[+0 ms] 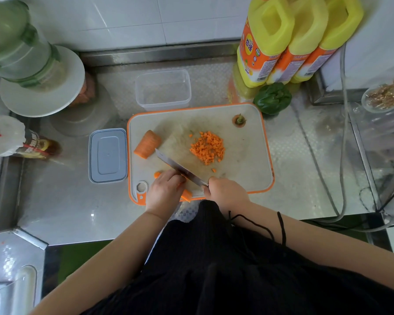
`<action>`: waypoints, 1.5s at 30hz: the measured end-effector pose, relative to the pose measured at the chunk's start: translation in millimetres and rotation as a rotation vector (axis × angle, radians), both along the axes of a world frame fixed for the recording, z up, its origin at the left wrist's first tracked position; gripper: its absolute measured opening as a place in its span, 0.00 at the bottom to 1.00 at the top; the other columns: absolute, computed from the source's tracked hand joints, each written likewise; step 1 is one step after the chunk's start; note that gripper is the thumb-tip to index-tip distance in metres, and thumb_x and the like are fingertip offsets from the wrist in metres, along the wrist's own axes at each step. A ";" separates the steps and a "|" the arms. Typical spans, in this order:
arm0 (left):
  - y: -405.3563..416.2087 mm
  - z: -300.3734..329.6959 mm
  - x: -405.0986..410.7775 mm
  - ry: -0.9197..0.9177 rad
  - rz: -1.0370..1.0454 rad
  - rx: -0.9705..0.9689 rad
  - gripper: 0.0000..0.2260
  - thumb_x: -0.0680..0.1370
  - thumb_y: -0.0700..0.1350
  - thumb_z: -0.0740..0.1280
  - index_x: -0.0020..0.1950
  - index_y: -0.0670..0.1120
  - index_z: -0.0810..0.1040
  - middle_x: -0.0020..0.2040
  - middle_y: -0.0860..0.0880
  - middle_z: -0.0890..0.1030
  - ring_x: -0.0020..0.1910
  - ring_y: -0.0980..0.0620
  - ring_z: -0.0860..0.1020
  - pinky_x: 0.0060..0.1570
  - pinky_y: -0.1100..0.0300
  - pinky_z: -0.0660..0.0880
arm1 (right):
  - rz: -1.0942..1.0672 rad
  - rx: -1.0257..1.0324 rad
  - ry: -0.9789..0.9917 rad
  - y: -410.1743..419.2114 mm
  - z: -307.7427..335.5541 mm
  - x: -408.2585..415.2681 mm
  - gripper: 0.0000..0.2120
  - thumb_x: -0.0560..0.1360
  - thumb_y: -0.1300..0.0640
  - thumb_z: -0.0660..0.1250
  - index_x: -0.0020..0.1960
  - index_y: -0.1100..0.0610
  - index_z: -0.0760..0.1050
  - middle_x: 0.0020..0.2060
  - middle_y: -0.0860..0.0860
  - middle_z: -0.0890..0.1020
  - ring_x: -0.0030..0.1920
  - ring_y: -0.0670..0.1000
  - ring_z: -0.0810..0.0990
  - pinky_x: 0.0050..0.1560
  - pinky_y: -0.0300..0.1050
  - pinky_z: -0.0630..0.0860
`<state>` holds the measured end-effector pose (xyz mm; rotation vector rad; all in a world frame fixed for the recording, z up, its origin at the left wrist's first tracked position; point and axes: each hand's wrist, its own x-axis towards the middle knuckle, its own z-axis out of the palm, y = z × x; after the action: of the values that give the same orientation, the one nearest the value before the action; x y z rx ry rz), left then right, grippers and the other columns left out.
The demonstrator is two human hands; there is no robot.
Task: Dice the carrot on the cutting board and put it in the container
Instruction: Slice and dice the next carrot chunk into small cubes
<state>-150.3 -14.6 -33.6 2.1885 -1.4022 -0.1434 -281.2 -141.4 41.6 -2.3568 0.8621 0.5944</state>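
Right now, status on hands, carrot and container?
Left hand holds carrot piece; right hand grips knife, mid-cut. Diced pile on board. Container empty, path clear.

**Open lane from board to container**

Bare steel bench (pixel 62 201) lies left of the cutting board (pixel 248 155). The container (pixel 163 88) sits just behind the board, open-topped. Yellow bottles (pixel 282 42) and a green pepper (pixel 272 98) crowd the right rear; the lid (pixel 107 155) flanks the left edge.

A steel counter (pixel 62 201) fills the frame. On it: a cutting board (pixel 248 169) at centre, a clear container (pixel 163 89) above it, a grey lid (pixel 107 155) to its left, yellow bottles (pixel 289 42) upper right.
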 end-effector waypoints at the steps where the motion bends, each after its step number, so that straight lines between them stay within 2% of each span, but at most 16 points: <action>1: -0.2 -0.6 0.0 -0.004 0.002 0.008 0.11 0.75 0.45 0.63 0.40 0.41 0.82 0.40 0.46 0.80 0.39 0.44 0.79 0.33 0.54 0.78 | 0.012 -0.003 0.009 0.9 1.5 0.1 0.14 0.82 0.51 0.53 0.52 0.61 0.71 0.41 0.55 0.76 0.42 0.57 0.76 0.38 0.47 0.66; 6: -1.6 -3.8 1.1 0.001 0.018 0.047 0.13 0.75 0.47 0.62 0.39 0.42 0.83 0.38 0.47 0.80 0.37 0.45 0.79 0.29 0.55 0.76 | 0.027 0.006 0.062 3.6 1.3 0.8 0.07 0.80 0.55 0.58 0.45 0.57 0.68 0.32 0.49 0.69 0.43 0.56 0.79 0.38 0.47 0.69; 8: -2.4 -4.8 1.9 0.005 0.012 0.057 0.13 0.75 0.47 0.62 0.39 0.43 0.83 0.38 0.48 0.80 0.36 0.46 0.79 0.29 0.55 0.76 | 0.017 0.008 0.071 6.0 0.0 2.7 0.06 0.79 0.57 0.59 0.43 0.56 0.67 0.32 0.49 0.70 0.43 0.56 0.79 0.38 0.46 0.69; 10: -2.5 -6.5 1.9 0.008 0.013 0.061 0.13 0.76 0.47 0.62 0.39 0.43 0.83 0.38 0.48 0.80 0.36 0.47 0.79 0.29 0.55 0.76 | 0.001 0.021 0.073 7.3 -1.5 4.0 0.06 0.79 0.57 0.59 0.45 0.57 0.70 0.35 0.51 0.73 0.44 0.57 0.80 0.38 0.46 0.70; 15: -1.8 -3.3 1.1 0.018 0.001 0.047 0.12 0.76 0.46 0.63 0.40 0.43 0.83 0.41 0.49 0.82 0.39 0.48 0.79 0.32 0.56 0.77 | -0.053 0.057 0.076 1.1 -9.5 7.6 0.17 0.82 0.49 0.54 0.53 0.60 0.74 0.45 0.55 0.79 0.47 0.57 0.79 0.42 0.47 0.71; 17: -0.7 -2.3 -0.1 0.013 -0.003 0.033 0.12 0.76 0.47 0.63 0.41 0.43 0.84 0.43 0.49 0.82 0.41 0.49 0.79 0.35 0.58 0.77 | -0.084 0.066 0.075 -3.1 -12.8 6.1 0.19 0.82 0.47 0.54 0.53 0.61 0.75 0.46 0.56 0.80 0.48 0.56 0.79 0.41 0.45 0.70; 20: 1.9 -2.1 0.1 0.013 -0.017 0.018 0.12 0.77 0.46 0.63 0.43 0.42 0.84 0.44 0.48 0.82 0.43 0.47 0.80 0.38 0.54 0.79 | -0.074 0.052 0.066 -4.4 -13.2 2.4 0.20 0.82 0.47 0.53 0.52 0.62 0.75 0.46 0.57 0.80 0.48 0.57 0.80 0.42 0.45 0.71; 22: 4.2 -2.3 0.8 -0.001 -0.017 -0.005 0.11 0.77 0.45 0.64 0.43 0.42 0.83 0.43 0.47 0.82 0.42 0.45 0.79 0.38 0.52 0.78 | -0.054 0.037 0.048 -3.6 -10.6 0.5 0.19 0.82 0.48 0.53 0.52 0.62 0.74 0.44 0.57 0.79 0.47 0.57 0.79 0.42 0.46 0.71; 25: 7.6 -0.7 0.8 0.000 0.016 -0.022 0.10 0.77 0.45 0.65 0.42 0.42 0.83 0.42 0.48 0.81 0.42 0.44 0.78 0.38 0.51 0.77 | -0.005 0.042 0.031 -1.3 -5.1 -0.1 0.16 0.82 0.49 0.53 0.49 0.60 0.72 0.37 0.52 0.74 0.41 0.55 0.76 0.38 0.46 0.68; 28: 9.0 -0.5 1.8 0.012 0.032 0.022 0.11 0.77 0.46 0.64 0.43 0.43 0.83 0.42 0.48 0.81 0.44 0.43 0.78 0.38 0.50 0.77 | 0.041 0.038 0.029 3.1 -3.6 0.6 0.11 0.82 0.51 0.54 0.45 0.57 0.66 0.32 0.48 0.68 0.37 0.54 0.73 0.37 0.47 0.69; 33: 7.4 -3.9 2.2 0.010 0.044 0.057 0.13 0.76 0.49 0.62 0.42 0.44 0.84 0.41 0.48 0.82 0.45 0.45 0.77 0.41 0.52 0.79 | 0.062 0.018 0.037 6.1 -4.2 1.0 0.08 0.79 0.57 0.59 0.42 0.55 0.64 0.31 0.47 0.68 0.37 0.54 0.74 0.37 0.47 0.70; 38: 5.2 -3.1 2.3 0.019 0.045 0.045 0.13 0.75 0.48 0.63 0.42 0.44 0.84 0.41 0.48 0.82 0.44 0.47 0.78 0.40 0.54 0.79 | 0.053 0.021 0.052 9.7 -9.0 6.5 0.07 0.79 0.57 0.59 0.43 0.56 0.65 0.30 0.47 0.67 0.39 0.55 0.77 0.38 0.47 0.71; 40: 4.5 -2.7 2.2 0.017 0.049 0.050 0.13 0.75 0.48 0.63 0.41 0.43 0.84 0.40 0.48 0.82 0.43 0.45 0.79 0.40 0.52 0.79 | 0.038 0.038 0.050 9.2 -10.2 9.0 0.07 0.80 0.54 0.59 0.45 0.56 0.68 0.30 0.47 0.67 0.42 0.56 0.78 0.40 0.48 0.73; 42: 5.2 -2.7 1.8 0.013 0.048 0.041 0.12 0.75 0.47 0.63 0.40 0.43 0.84 0.41 0.48 0.82 0.44 0.45 0.79 0.40 0.53 0.79 | -0.003 0.071 0.067 5.4 -9.9 12.7 0.12 0.82 0.51 0.56 0.49 0.58 0.72 0.33 0.49 0.70 0.43 0.56 0.78 0.42 0.48 0.73; 45: 7.6 -2.9 0.8 0.004 0.039 0.039 0.12 0.76 0.47 0.64 0.41 0.43 0.84 0.43 0.48 0.83 0.47 0.46 0.78 0.43 0.53 0.78 | -0.070 0.096 0.071 -0.7 -10.9 11.9 0.18 0.82 0.47 0.54 0.52 0.60 0.74 0.42 0.55 0.78 0.47 0.56 0.79 0.42 0.46 0.71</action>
<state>-149.5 -6.9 -36.6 2.2443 -1.3648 -0.1623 -269.3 -142.1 30.7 -2.2217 0.9228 0.6792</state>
